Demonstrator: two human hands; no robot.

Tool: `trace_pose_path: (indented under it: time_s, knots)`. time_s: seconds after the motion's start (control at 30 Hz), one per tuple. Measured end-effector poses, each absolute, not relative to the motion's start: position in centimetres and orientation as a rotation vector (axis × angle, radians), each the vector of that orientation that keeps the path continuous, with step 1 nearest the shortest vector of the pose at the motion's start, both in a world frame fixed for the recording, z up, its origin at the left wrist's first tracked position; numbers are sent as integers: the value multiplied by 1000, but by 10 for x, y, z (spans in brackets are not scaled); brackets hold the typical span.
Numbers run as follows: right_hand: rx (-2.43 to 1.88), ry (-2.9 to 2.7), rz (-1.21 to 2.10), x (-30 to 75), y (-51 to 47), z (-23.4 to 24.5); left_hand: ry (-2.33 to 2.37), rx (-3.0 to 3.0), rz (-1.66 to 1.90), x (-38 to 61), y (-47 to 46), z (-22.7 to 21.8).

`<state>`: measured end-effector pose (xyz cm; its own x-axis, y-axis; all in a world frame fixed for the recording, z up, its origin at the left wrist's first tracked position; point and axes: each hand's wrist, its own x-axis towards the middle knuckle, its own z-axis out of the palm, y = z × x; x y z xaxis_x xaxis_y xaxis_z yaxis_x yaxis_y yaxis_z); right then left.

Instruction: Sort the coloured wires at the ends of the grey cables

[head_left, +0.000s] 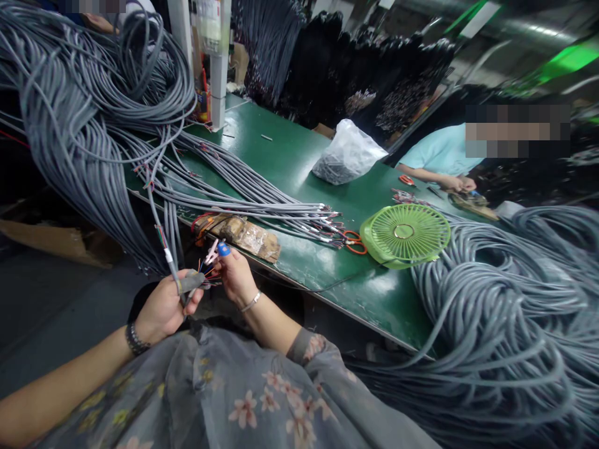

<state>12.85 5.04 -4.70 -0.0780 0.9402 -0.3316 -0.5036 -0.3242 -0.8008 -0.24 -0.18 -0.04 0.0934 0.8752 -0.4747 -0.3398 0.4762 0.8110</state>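
A gray cable (175, 274) is held by the L hand (161, 305) just off the near edge of the tabletop (285, 149), twd its L end; it's gripped btwn thumb & curled fingers, w/ a gray cover (191, 282) worn at the thumb. Thin colored wires (202, 267) are fanned out btwn the two hands. The R hand (238, 277) is held close to them, fingers drawn in, w/ a blue cover (223, 249) worn on one tip; whether a wire or the small pale piece (212, 251) beside it is pinched can't be told.

Just beyond the hands, a worn block (255, 240) is laid along the near edge. Behind it a bundle of gray cables (262, 199) is stretched out from the L, stripped ends pointed R. Orange-handled scissors (356, 244) are set btwn those ends & a green fan (405, 232), placed nr the R end. A clear bag w/ dark contents (349, 153) is stood nr the far edge. Big cable heaps are piled at the L end (70, 112) & R end (505, 299), the latter partly hung over the near edge. At the far edge, twd the R corner, a co-worker in lt. blue (435, 149) is seen, both hands (461, 183) held together over small items, too small to ID.
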Motion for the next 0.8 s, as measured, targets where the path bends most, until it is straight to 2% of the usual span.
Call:
trace_pose_path:
  time_s: [0.13,0.3,0.8]
  knots:
    - [-1053,-663,1510,126,50,-51,1115,604,956,-2,-2,-5]
    - [-935,-566,1766,124,54,-47,1112,584,971,0,-1,-7]
    - [-873,-422,1896,132,52,-42,1124,572,1004,-3,-12,-2]
